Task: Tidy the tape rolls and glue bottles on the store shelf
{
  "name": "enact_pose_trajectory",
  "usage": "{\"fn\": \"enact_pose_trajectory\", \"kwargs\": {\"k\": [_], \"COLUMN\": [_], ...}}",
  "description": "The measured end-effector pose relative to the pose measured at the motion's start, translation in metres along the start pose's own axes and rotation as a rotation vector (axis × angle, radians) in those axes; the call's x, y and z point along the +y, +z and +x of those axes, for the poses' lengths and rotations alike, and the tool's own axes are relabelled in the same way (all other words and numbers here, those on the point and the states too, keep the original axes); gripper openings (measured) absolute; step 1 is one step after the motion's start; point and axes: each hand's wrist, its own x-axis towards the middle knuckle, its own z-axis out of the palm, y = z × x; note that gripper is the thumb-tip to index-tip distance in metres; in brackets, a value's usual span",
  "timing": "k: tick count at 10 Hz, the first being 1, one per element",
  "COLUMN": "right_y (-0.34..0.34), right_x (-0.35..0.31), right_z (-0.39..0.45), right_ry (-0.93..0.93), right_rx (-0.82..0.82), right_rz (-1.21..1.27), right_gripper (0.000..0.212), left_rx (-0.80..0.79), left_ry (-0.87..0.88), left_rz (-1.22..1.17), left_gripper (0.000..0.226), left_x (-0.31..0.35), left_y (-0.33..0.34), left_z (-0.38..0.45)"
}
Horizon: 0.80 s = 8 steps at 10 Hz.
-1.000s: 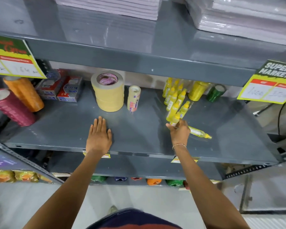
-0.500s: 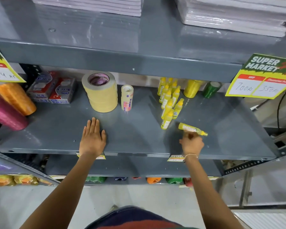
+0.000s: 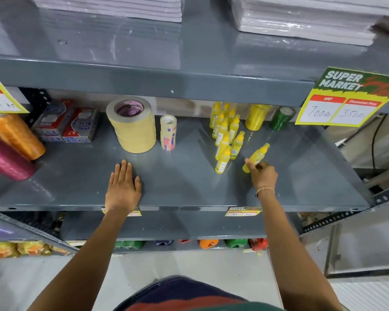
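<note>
A stack of wide cream tape rolls (image 3: 133, 129) stands on the grey shelf (image 3: 177, 182), with a narrow stack of clear tape rolls (image 3: 168, 132) right beside it. Several yellow glue bottles (image 3: 225, 133) stand in two rows to the right. My right hand (image 3: 262, 173) grips one more yellow glue bottle (image 3: 257, 156), tilted with its cap pointing up and away, just right of the rows. My left hand (image 3: 123, 187) lies flat, palm down, fingers together, on the shelf in front of the cream tape.
Orange and pink thread spools (image 3: 11, 147) lie at the left, with red staple boxes (image 3: 65, 124) behind. A yellow roll (image 3: 256, 116) and a green roll (image 3: 282, 117) lie at the back right. Price cards (image 3: 346, 99) hang from the upper shelf edge. Paper reams (image 3: 301, 16) sit above.
My right hand took hold of the lying glue bottle and lifted it, turning its cap from pointing right to pointing up and away. My left hand stayed flat.
</note>
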Motion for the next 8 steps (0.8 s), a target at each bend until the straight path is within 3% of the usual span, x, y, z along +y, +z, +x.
{"fn": "enact_pose_trajectory", "kwargs": {"k": [1, 3, 6, 7, 8], "right_y": [0.006, 0.02, 0.024, 0.024, 0.026], "right_x": [0.003, 0.004, 0.008, 0.019, 0.029], "right_z": [-0.013, -0.018, -0.019, -0.034, -0.058], "right_ry": [-0.158, -0.252, -0.226, -0.176, -0.273], "right_rx": [-0.056, -0.131, -0.216, -0.266, -0.066], "right_rz": [-0.02, -0.027, 0.045, 0.162, 0.048], "right_gripper": [0.034, 0.031, 0.038, 0.057, 0.05], "left_rx": [0.0, -0.014, 0.006, 0.072, 0.114], "left_ry": [-0.009, -0.015, -0.044, -0.036, 0.133], "left_rz": [0.002, 0.023, -0.066, -0.145, -0.216], "left_gripper": [0.058, 0.058, 0.055, 0.053, 0.054], "left_x": [0.0, 0.0, 0.005, 0.029, 0.063], "left_y": [0.001, 0.002, -0.005, -0.009, -0.009], "left_z": [0.0, 0.001, 0.0, -0.011, -0.021]}}
